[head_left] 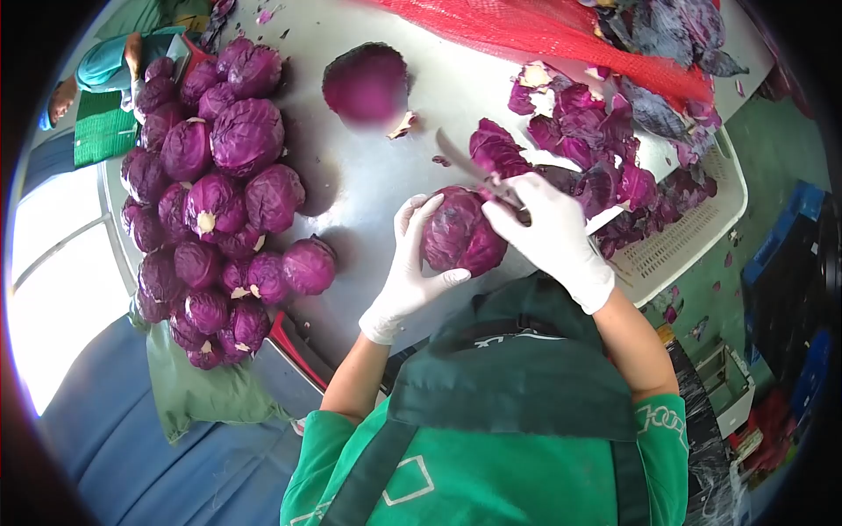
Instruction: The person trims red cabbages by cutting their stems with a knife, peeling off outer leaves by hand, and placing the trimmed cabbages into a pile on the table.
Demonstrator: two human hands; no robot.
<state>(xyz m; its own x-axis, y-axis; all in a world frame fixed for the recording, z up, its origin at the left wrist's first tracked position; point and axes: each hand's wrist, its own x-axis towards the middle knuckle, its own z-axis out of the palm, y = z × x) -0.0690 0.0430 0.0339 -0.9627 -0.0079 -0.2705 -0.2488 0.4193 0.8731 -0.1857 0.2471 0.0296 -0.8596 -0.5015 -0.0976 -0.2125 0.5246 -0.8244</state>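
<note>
A red cabbage [462, 235] rests at the near side of the metal table, in front of my body. My left hand [409, 272], in a white glove, cups it from the left, with the thumb along its near side. In my white-gloved right hand [553, 238] is a knife [458, 156], its curved blade pointing up and left above the cabbage. The fingers of that hand are closed around the handle, close to the cabbage's upper right. Loose cabbage leaves [498, 147] lie just beyond the knife.
Many whole red cabbages [210, 206] are piled on the left. One detached outer leaf [367, 83] lies at the far middle. Trimmed leaves [588, 131] and a red mesh sack [561, 39] are on the right, beside a cream crate [693, 232]. Another person [123, 66] is at the far left.
</note>
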